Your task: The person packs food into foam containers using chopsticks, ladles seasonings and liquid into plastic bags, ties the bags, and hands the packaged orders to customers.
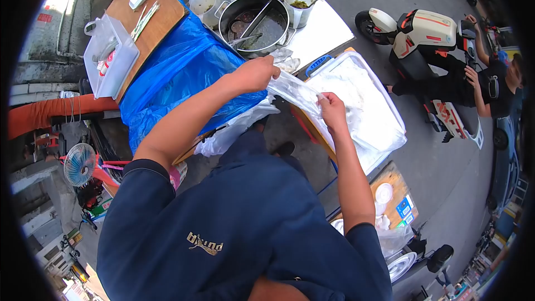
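Clear crinkled plastic film [297, 92]: stretched between both hands, just past centre toward one o'clock
Left hand [257, 73]: at the film's ten o'clock end, fingers curled in and gripping it
Right hand [333, 110]: at its four o'clock end, thumb and fingers pinching it
White rectangular tub [385, 96]: three o'clock, lined with white sheeting
Round metal pot [229, 15]: eleven o'clock, utensils leaning inside
Shiny blue plastic sheet [178, 67]: nine o'clock
Cream-and-black scooter [432, 27]: two o'clock, well apart
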`<state>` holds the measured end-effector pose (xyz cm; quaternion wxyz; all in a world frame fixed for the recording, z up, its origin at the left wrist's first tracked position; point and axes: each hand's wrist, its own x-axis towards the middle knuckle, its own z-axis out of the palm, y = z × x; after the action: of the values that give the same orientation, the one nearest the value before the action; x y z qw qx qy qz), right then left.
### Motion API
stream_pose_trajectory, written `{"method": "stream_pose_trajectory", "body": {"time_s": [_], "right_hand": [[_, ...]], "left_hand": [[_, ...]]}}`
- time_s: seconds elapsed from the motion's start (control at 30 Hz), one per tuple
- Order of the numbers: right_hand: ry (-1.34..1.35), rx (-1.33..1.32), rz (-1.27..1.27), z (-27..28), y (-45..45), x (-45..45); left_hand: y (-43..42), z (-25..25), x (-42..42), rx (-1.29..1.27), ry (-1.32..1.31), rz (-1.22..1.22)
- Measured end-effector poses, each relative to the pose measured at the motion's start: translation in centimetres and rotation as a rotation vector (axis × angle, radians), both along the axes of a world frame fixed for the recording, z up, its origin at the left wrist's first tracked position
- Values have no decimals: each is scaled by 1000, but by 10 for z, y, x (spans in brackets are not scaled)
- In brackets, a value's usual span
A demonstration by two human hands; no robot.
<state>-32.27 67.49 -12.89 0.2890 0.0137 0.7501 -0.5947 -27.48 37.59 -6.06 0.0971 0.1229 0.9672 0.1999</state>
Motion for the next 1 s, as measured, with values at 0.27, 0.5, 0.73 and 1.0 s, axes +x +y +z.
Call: {"method": "stream_pose_trajectory", "body": {"time_s": [0.27, 0.5, 0.73, 1.0], "right_hand": [[645, 336, 267, 27, -104, -78], [798, 334, 780, -48, -311, -108], [976, 407, 1130, -101, -376, -129], [1193, 446, 817, -5, -313, -183]], "left_hand": [[-18, -78, -53, -83, -73, 79], [-24, -117, -45, 119, -387, 147], [-20, -158, -43, 531, -297, 344], [-37, -113, -63, 553, -429, 587]]}}
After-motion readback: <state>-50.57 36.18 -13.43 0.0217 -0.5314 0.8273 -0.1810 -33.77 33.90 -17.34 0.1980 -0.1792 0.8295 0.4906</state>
